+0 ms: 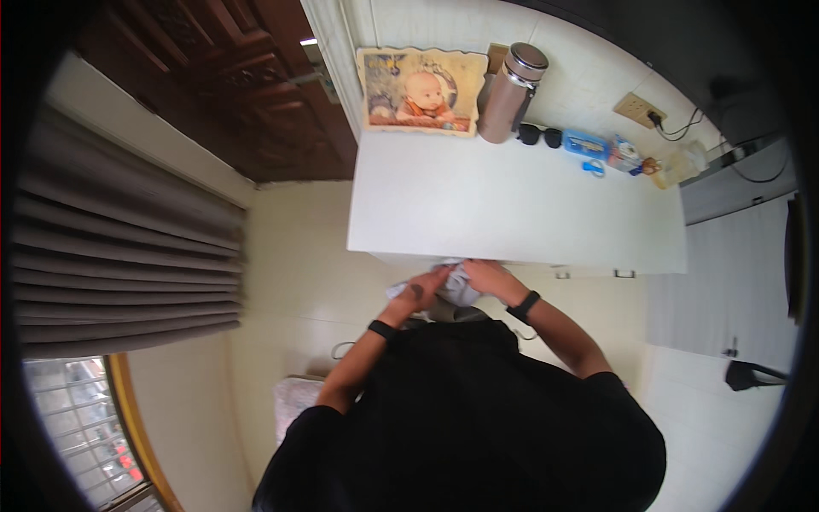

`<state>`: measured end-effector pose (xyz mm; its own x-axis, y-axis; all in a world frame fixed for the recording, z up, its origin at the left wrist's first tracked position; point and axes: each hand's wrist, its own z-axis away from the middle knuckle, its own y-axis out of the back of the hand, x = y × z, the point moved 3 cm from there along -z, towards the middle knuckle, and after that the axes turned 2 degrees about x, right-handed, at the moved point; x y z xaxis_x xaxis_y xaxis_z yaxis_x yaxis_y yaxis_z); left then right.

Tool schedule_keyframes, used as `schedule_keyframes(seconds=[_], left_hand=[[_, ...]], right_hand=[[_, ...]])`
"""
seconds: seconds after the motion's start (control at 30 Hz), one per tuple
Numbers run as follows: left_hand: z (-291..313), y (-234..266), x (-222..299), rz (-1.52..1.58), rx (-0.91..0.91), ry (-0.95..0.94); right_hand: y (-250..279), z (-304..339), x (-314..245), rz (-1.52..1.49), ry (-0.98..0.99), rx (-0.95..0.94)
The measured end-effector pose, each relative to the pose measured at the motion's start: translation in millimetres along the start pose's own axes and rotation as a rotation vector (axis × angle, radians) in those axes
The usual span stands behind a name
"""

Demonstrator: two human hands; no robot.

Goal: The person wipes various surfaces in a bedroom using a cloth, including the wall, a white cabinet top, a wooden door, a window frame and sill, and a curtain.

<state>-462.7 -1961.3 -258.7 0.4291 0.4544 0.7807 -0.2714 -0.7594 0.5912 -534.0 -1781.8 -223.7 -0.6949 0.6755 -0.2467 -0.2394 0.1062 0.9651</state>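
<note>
A crumpled light grey cloth (458, 288) is bunched up in front of my body, just below the front edge of the white cabinet top (512, 205). My left hand (424, 288) is closed on the cloth's left side, and a bit of it sticks out beyond the wrist. From the right, my right hand (490, 279) grips the cloth near its upper edge. The two hands are close together, and their fingertips are partly hidden in the folds. Dark bands circle both wrists.
Along the back of the cabinet stand a baby picture plaque (418, 90), a brown thermos (512, 94), sunglasses (540, 136), a blue packet (586, 145) and a clear yellowish container (682, 164). A grey curtain (128, 256) and brown door (239, 77) lie left. Drawer handles (624, 274) jut from the front.
</note>
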Motion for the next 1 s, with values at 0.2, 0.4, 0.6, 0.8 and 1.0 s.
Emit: schedule_keyframes(seconds=[0.2,0.4,0.6,0.8,1.0], left_hand=[[-37.7,57.0,88.6,-0.087,-0.218,0.069],[-81.2,134.9,158.5,-0.37,0.252,-0.24],[-149.2,133.3,105.0,-0.597,0.466,0.016],[-155.6,103.7,53.4,-0.504,0.282,0.187],[-114.1,140.6,34.3,-0.508,0.312,0.169]], right_hand=[[55.3,12.7,-1.1,-0.155,0.061,-0.428],[180.5,40.3,-1.1,-0.651,0.135,-0.023],[207.0,6.5,13.2,-0.378,-0.129,0.775],[102.4,-23.2,9.2,0.007,-0.327,0.434],[97.2,-57.4,-13.9,0.016,-0.259,0.62]])
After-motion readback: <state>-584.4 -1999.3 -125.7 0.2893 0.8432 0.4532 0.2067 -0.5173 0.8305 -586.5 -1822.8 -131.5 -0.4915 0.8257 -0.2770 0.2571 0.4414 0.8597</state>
